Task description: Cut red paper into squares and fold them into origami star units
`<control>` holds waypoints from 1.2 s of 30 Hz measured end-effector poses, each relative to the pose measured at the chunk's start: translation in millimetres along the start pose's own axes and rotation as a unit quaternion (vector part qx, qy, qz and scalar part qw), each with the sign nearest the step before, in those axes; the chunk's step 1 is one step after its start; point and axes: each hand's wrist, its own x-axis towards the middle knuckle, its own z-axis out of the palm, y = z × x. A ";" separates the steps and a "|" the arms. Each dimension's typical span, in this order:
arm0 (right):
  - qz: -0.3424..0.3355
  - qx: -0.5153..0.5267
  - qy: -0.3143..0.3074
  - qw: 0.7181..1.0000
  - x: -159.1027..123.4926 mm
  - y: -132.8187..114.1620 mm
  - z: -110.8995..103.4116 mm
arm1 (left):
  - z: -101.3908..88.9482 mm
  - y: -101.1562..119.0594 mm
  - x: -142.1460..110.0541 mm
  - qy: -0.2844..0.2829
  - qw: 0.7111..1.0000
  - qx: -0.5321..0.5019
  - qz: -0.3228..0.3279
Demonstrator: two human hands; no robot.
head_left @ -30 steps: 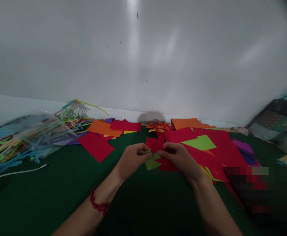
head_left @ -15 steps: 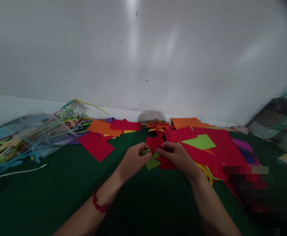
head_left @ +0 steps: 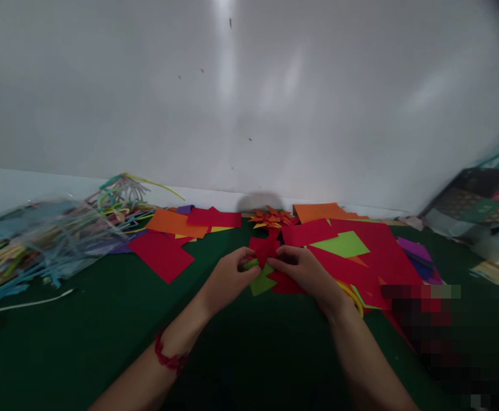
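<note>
Just in front of me, a piece of green paper (head_left: 262,283) with a notched right edge sits between my two hands. My left hand (head_left: 232,277) pinches its left side, with the thumb lying across it and green showing above and below. From the other side, my right hand (head_left: 307,271) grips its upper right part between thumb and fingers. A pointed red piece of paper (head_left: 266,248) lies between the fingertips, touching the green one; whether the two are joined I cannot tell. More red paper lies under and beside my right hand.
Behind my hands is a heap of orange cut pieces (head_left: 270,218). Red sheets (head_left: 373,248), a light green piece (head_left: 343,244) and a yellow-handled tool (head_left: 354,297) lie right. Left are a red square (head_left: 163,256) and bagged pipe cleaners (head_left: 61,240). A white wall (head_left: 249,97) rises behind.
The view has shifted slightly to the right, so everything sits a little further left. Both hands keep their pinch on the green paper, with only small finger movements.
</note>
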 end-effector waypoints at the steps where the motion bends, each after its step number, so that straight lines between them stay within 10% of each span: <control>1: -0.002 -0.005 0.006 1.000 0.2 0.3 -0.1 | -0.4 0.2 0.5 0.000 1.000 0.005 0.002; 26: -0.004 -0.023 -0.078 0.997 12.3 28.2 12.3 | 5.0 -28.3 7.4 -0.063 0.990 0.121 0.033; 36: -0.027 -0.174 0.169 0.970 3.8 69.5 32.3 | -48.3 -88.4 18.9 0.168 0.965 0.170 -0.105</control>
